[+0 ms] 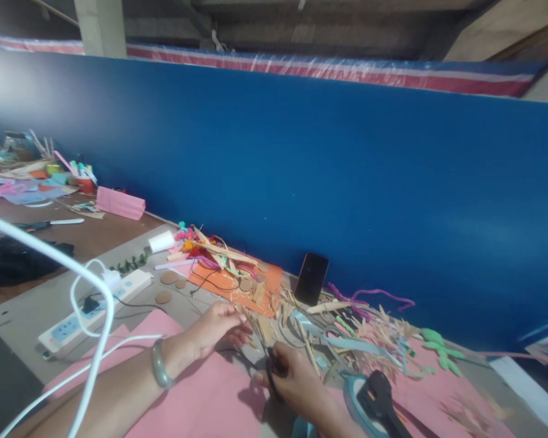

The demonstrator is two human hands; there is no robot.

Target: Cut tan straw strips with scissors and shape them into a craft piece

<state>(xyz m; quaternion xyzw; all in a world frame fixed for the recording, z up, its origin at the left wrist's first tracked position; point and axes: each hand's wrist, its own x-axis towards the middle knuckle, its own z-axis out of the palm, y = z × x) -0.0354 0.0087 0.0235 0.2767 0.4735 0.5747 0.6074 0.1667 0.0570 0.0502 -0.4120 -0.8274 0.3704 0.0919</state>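
Over the pink sheets [210, 401], my left hand [217, 328], with a bracelet on its wrist, has thumb and fingers brought together. Whatever may be between them is too small to make out. Just to its right, my right hand [296, 377] is closed around dark scissors [270, 371], their blades pointing up and away toward the left fingers. Pale dry strips and flakes [267, 328] lie right beyond both hands. An orange sheet [271, 292] with scraps on it is farther back.
A phone [311, 278] leans on the blue partition [301, 170]. At left are a power strip [132, 285], a white cable [104, 340] crossing the near view, a white cup [161, 241] and round brown discs [163, 297]. A tape roll [354, 401] lies right, beside green twisted stems [441, 347].
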